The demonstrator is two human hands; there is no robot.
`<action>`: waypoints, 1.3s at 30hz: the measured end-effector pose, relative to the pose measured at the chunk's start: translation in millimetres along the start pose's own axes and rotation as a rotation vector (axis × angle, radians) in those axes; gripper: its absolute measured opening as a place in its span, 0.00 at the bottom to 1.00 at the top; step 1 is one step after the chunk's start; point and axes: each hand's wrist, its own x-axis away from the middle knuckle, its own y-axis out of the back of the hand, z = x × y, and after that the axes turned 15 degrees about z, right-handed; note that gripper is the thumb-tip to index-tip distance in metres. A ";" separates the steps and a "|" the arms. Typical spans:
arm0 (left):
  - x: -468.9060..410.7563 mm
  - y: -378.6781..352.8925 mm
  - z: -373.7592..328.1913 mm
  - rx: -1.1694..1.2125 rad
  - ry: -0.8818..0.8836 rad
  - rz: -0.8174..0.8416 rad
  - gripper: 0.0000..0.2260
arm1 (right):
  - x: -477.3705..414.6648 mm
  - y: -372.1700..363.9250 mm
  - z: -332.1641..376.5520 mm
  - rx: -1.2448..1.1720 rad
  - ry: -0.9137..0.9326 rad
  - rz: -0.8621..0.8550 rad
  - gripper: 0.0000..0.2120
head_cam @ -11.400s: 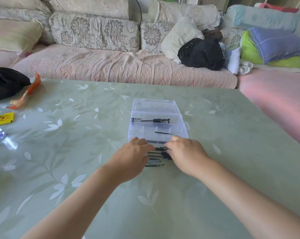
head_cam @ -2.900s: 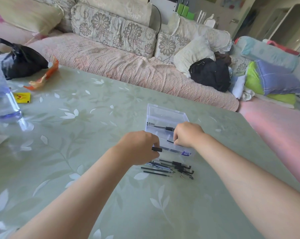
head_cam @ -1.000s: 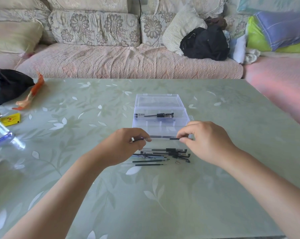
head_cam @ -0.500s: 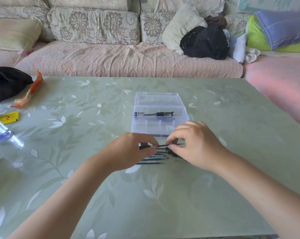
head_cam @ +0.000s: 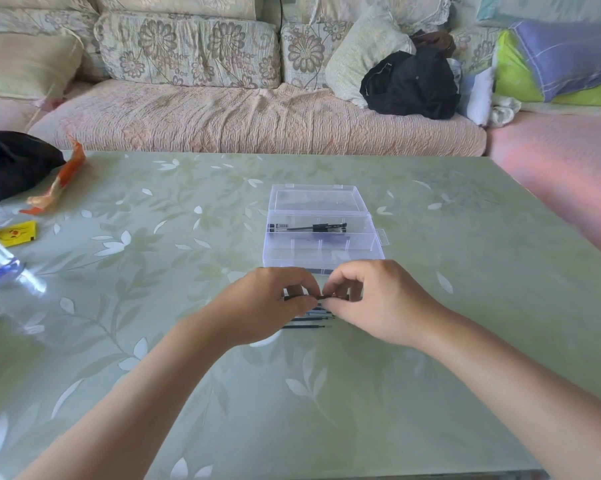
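Hands (head_cam: 268,306) (head_cam: 382,303) drew together, pinching pen (head_cam: 333,297) (print unreadable).

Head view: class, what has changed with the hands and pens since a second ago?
Both hands drew back from the front edge of the clear box to over the pen pile and came closer together; the left hand and right hand now pinch one black pen between them. Box, its boxed pens and pile stayed put.
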 end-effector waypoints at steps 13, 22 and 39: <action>-0.7 -4.7 -0.6 0.074 0.008 0.018 0.04 | -0.6 0.9 -1.5 -0.042 0.039 0.011 0.09; 0.6 -5.2 2.2 0.084 0.063 0.017 0.04 | 9.0 16.7 -27.2 0.274 -0.186 0.118 0.04; -1.5 -12.5 -0.8 0.057 0.048 0.016 0.04 | 12.2 -3.6 -26.8 0.447 -0.057 0.145 0.08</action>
